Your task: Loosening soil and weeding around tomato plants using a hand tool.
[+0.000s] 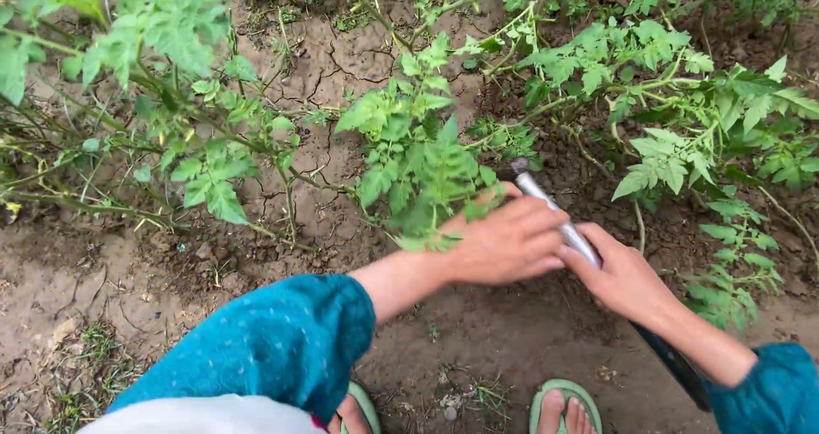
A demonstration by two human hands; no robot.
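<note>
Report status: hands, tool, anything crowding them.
Left hand and right hand both gripping the metal tool, tip down at soil. Leafy plant overlaps left hand.

No packages, no labels, no signs, no screens (only garden ground)

Bare cracked brown soil (pixel 324 67) lies open at far centre; leafy green tomato plants (pixel 418 153) crowd left, right and just beyond both hands.
</note>
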